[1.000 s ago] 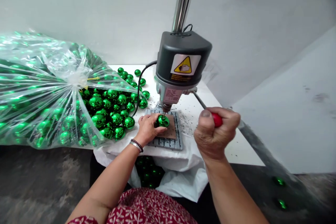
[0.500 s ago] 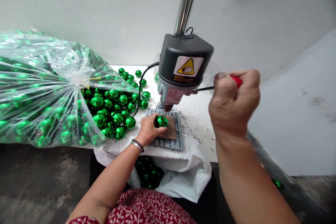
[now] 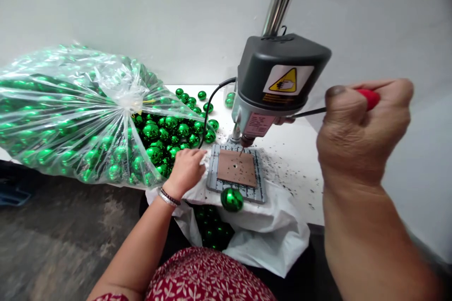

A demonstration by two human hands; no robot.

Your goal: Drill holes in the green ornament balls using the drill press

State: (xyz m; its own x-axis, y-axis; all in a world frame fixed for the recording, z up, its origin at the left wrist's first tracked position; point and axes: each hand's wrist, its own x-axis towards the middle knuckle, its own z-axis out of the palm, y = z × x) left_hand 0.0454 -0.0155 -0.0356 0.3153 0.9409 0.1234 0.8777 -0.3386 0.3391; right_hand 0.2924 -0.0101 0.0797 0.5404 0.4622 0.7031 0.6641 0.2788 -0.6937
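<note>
At right, your right grip (image 3: 363, 136) clamps the red knob (image 3: 369, 98), likely to work the drill (image 3: 282, 54); mid-frame, your left grip (image 3: 186, 170), closure unclear, is beside balls (image 3: 183, 130).

The white table (image 3: 300, 146) carries a drill press (image 3: 282, 80), clear bag (image 3: 88, 117), loose green balls (image 3: 197, 110) — and dark crumbs (image 3: 282, 171).
</note>
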